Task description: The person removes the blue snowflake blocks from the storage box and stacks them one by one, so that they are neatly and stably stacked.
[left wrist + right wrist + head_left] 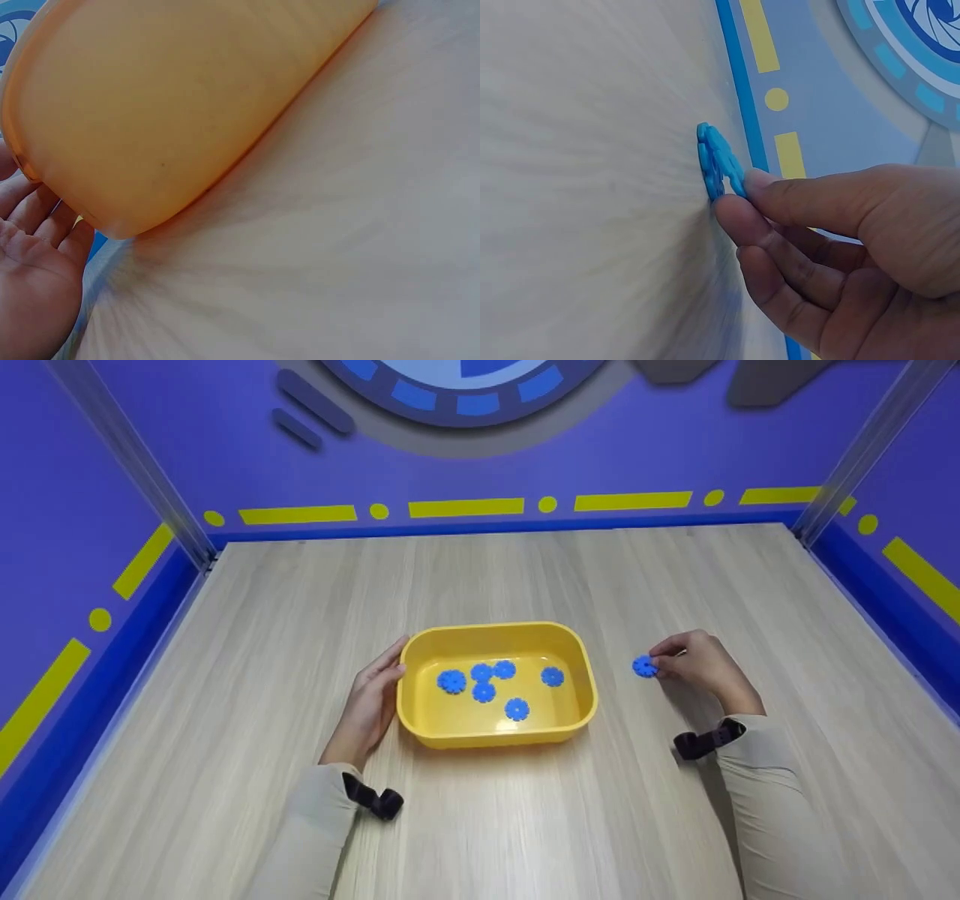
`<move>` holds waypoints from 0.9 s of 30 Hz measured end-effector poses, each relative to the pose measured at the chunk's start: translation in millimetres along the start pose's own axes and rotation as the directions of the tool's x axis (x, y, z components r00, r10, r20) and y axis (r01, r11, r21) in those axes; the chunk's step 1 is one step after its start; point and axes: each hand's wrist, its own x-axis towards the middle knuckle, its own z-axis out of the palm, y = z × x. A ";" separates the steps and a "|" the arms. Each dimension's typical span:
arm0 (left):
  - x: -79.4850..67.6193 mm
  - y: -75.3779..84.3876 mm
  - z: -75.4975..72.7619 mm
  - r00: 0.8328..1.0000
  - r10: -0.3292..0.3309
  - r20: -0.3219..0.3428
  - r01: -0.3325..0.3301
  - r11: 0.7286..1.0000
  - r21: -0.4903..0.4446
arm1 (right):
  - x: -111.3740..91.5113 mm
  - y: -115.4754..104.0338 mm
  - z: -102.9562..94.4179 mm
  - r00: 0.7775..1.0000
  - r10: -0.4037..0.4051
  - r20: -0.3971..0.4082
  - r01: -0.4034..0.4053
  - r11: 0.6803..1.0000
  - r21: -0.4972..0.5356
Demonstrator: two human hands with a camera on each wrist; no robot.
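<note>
A yellow plastic bin [496, 739] with rounded corners holds several blue notched discs, such as one disc [517, 709] near its front wall. At the bin's left end my left hand [373, 697] grips the side, thumb at the rim and fingers along the outer wall [172, 112]. To the right of the bin, my right hand [697, 660] pinches a blue notched disc [644, 666] between thumb and fingertips. In the right wrist view this blue piece [721, 161] shows two layers, spread in a narrow V, close to the table.
The wood-grain table [480, 825] extends around the bin. A blue back wall [480, 480] with yellow dashes and dots closes off the far side, and similar panels stand left and right. Black wrist cameras [382, 802] sit on both sleeves.
</note>
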 end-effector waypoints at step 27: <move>1.7 -0.3 -0.9 1.000 -0.016 -0.018 0.016 1.000 0.014 | 0.8 -1.0 0.0 1.000 0.002 -0.002 -0.002 0.999 -0.035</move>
